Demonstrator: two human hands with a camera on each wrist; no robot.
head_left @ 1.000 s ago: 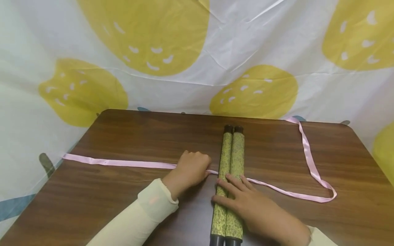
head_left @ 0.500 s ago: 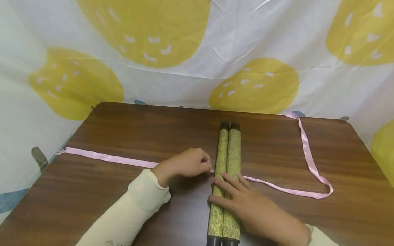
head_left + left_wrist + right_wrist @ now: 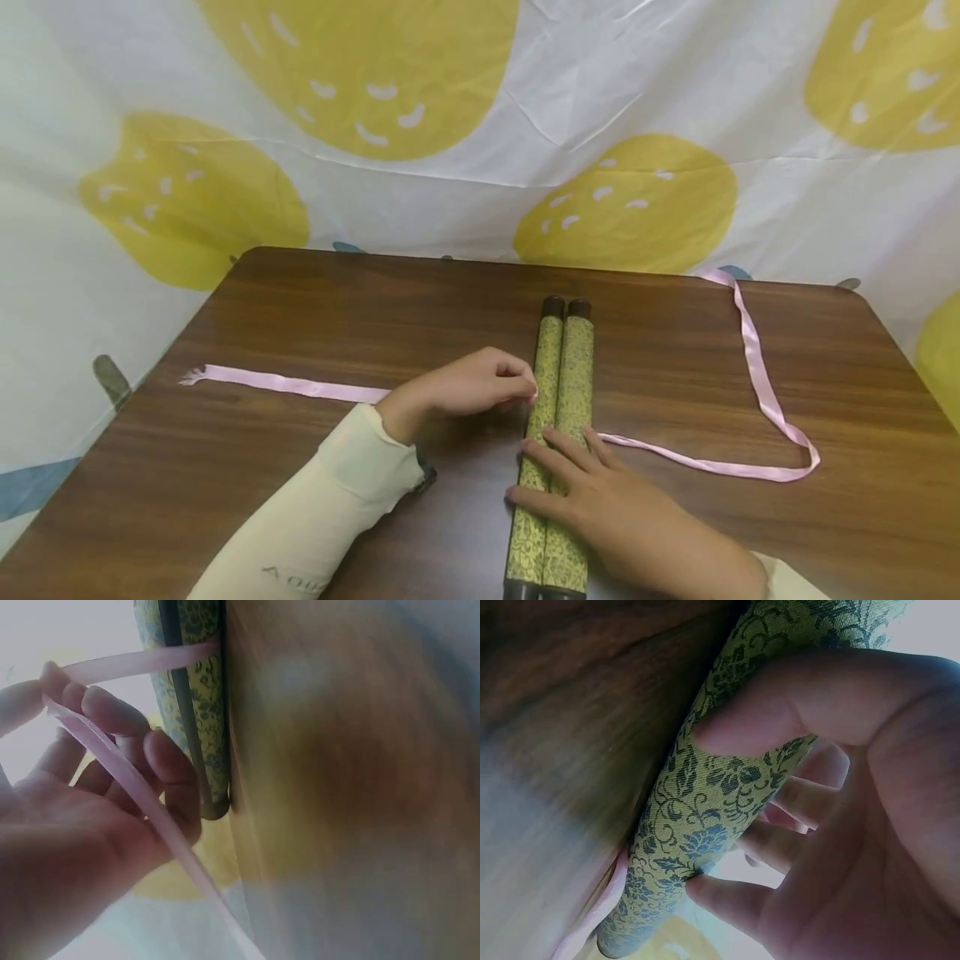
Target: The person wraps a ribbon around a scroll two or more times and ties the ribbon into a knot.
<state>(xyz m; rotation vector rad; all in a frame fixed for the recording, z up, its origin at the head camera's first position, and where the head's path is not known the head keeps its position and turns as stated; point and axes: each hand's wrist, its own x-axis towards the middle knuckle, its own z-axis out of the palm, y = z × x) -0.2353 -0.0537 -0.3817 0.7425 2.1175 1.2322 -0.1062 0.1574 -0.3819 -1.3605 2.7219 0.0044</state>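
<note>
A rolled scroll (image 3: 576, 358), yellow-green brocade with dark knobs, lies as two parallel rolls on the table. Beneath it passes a pink ribbon (image 3: 759, 375) that comes out on both sides. My left hand (image 3: 465, 385) pinches the ribbon between thumb and fingertips beside the scroll's left roll. In the left wrist view one stretch of ribbon (image 3: 161, 814) slants from those fingertips across the palm, and another runs to the scroll. My right hand (image 3: 611, 504) rests on the scroll's near half, fingers spread over both rolls; the right wrist view shows its thumb (image 3: 780, 712) against the brocade.
The brown wooden table (image 3: 360, 308) reaches back to a white curtain (image 3: 420, 212) printed with yellow lemons. At left the ribbon's frayed end lies on the tabletop. On the right the ribbon bends and runs to the back edge.
My left hand has drawn the ribbon up and toward the scroll, and its left end has slid rightward onto the table. The right hand keeps its place on the scroll.
</note>
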